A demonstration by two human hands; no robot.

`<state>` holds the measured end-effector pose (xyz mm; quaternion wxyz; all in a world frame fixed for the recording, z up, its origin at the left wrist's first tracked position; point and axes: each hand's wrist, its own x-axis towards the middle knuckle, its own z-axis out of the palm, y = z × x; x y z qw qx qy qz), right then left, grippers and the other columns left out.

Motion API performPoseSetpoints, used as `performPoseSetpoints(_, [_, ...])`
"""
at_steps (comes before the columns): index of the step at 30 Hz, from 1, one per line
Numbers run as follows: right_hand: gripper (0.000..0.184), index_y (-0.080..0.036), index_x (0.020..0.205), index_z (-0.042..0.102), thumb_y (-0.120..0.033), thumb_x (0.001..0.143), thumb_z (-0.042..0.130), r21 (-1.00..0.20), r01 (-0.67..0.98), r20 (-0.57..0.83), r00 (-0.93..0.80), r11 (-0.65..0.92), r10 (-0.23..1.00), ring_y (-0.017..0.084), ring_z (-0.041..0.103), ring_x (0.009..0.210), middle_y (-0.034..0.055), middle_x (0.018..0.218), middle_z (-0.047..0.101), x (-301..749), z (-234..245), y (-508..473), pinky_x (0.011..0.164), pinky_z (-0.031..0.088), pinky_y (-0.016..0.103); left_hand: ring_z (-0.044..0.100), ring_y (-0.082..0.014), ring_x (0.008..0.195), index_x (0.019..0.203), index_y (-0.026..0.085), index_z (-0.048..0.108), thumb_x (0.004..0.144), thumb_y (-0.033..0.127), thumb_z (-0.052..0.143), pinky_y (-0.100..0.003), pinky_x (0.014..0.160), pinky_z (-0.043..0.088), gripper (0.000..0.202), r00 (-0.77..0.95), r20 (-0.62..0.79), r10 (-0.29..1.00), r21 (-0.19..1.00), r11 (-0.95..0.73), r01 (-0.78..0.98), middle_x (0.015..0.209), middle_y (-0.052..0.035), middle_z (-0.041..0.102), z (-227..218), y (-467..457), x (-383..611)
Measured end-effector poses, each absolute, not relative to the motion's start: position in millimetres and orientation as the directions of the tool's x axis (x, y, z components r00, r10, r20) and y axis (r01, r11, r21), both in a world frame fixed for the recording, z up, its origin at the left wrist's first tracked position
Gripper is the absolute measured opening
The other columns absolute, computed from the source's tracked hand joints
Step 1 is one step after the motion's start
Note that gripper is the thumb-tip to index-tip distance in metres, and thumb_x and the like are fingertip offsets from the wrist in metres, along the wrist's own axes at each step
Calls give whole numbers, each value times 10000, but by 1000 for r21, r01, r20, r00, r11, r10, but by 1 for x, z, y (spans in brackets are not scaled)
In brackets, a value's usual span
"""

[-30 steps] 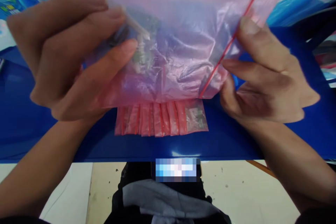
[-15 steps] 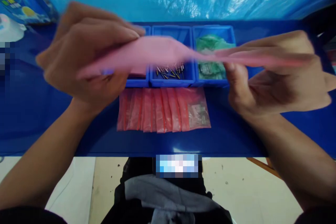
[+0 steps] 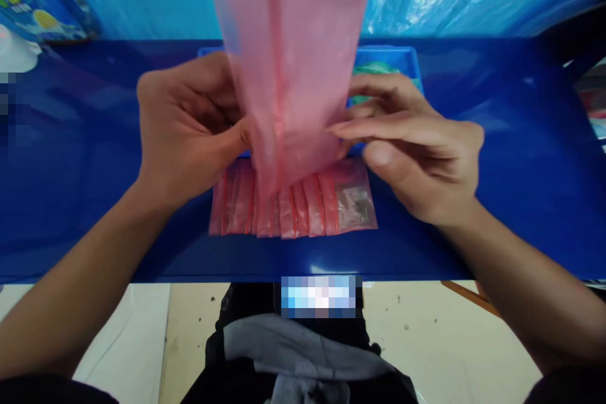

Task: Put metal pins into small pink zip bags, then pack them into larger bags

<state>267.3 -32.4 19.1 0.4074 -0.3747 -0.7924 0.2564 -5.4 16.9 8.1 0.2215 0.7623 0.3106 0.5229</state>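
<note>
A translucent pink zip bag (image 3: pixel 307 69) stands up in front of me, slightly blurred, with a darker red seal line running down it. My left hand (image 3: pixel 194 120) is closed on the bag's left edge, thumb in front. At the right edge is my right hand (image 3: pixel 416 145), its index finger on the front face and other fingers partly hidden behind the bag; its thumb stays apart from the film. Below, a row of overlapping pink zip bags (image 3: pixel 293 208) lies on the table, the rightmost showing a greyish content.
Blue bins (image 3: pixel 386 53) stand behind the bag, mostly covered by it and my hands; green material (image 3: pixel 374 68) shows in the right one. A white object (image 3: pixel 16 50) and a blue printed package (image 3: pixel 38 0) are at the left of the blue table (image 3: pixel 525 139).
The pink bag has turned from nearly edge-on and stretched sideways to upright, its face toward me. Both hands have come closer together, and the bag now covers the middle bin.
</note>
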Motion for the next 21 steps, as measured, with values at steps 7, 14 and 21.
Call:
performPoseSetpoints(7, [582, -440, 1456, 729, -81, 998, 706, -677, 252, 603, -347, 691, 718, 241, 715, 1319, -33, 1349, 800, 264, 10, -30, 1016, 690, 402, 844, -246, 878, 953, 169, 804, 928, 619, 849, -390, 719, 736, 453, 263, 600, 756, 760, -640, 107, 841, 35, 701, 1, 21, -16])
performPoseSetpoints(14, [605, -414, 1552, 653, -143, 1014, 697, -787, 73, 548, -374, 613, 748, 321, 621, 1482, 0, 1599, 625, 263, -5, -31, 938, 776, 447, 781, -138, 713, 1368, 265, 776, 877, 527, 943, -266, 657, 708, 581, 254, 538, 804, 827, -562, 27, 851, 37, 759, 14, 27, -14])
performPoseSetpoints(21, [596, -406, 1545, 668, -133, 1017, 691, -802, 54, 551, -319, 595, 771, 261, 771, 1182, 57, 1586, 594, 262, 0, -30, 819, 759, 408, 691, -32, 733, 1347, 267, 780, 840, 361, 965, -106, 581, 499, 547, 40, 647, 761, 701, -615, 361, 1307, -10, 757, 11, 57, -44])
